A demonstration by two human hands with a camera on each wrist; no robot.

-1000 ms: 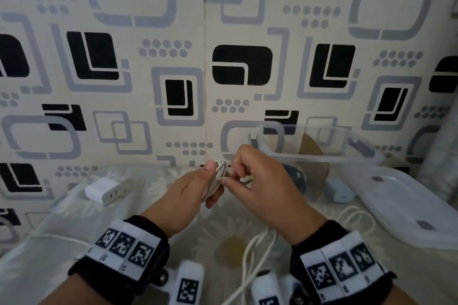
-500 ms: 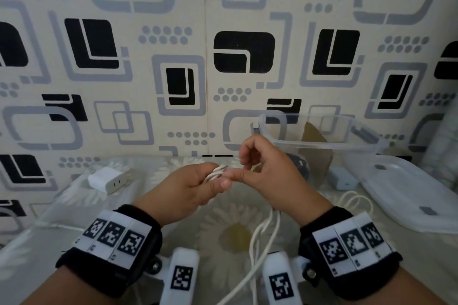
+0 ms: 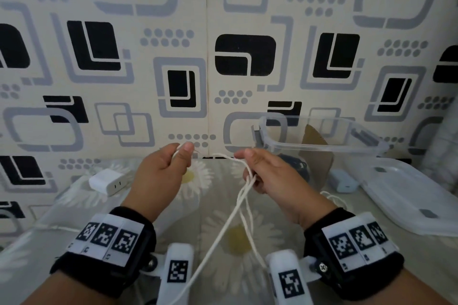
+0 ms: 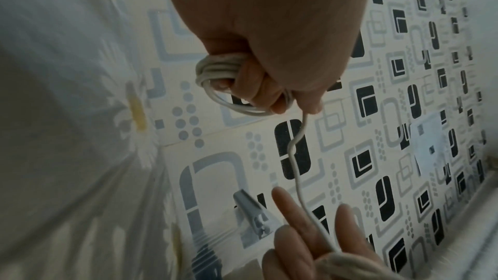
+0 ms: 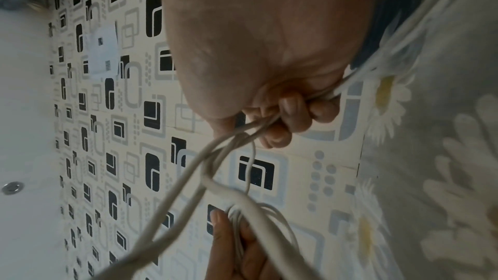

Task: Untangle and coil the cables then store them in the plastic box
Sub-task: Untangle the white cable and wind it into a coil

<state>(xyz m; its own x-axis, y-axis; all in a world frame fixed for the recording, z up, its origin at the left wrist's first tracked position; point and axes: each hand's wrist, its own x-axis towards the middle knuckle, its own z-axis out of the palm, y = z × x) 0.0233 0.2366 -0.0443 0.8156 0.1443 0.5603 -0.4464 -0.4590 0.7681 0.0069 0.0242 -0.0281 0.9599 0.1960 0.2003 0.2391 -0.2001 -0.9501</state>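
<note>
A white cable (image 3: 238, 202) runs between my two hands above the flowered cloth. My left hand (image 3: 162, 176) grips a small coil of it (image 4: 215, 71), with loops wrapped round the curled fingers. My right hand (image 3: 269, 176) holds several loose strands of the same cable (image 5: 237, 135) in its curled fingers; they hang down toward me. A single strand (image 4: 296, 157) spans the gap between the hands. The clear plastic box (image 3: 322, 138) stands open just behind my right hand, with dark items inside.
The box's lid (image 3: 416, 195) lies flat at the right. A white charger block (image 3: 107, 181) sits at the left, a pale blue adapter (image 3: 344, 181) beside the box, more white cable (image 3: 332, 198) near it. A patterned wall closes the back.
My hands, close together over the coil before, have drawn apart. The left has gone left with the coil, and a length of cable is now stretched between them.
</note>
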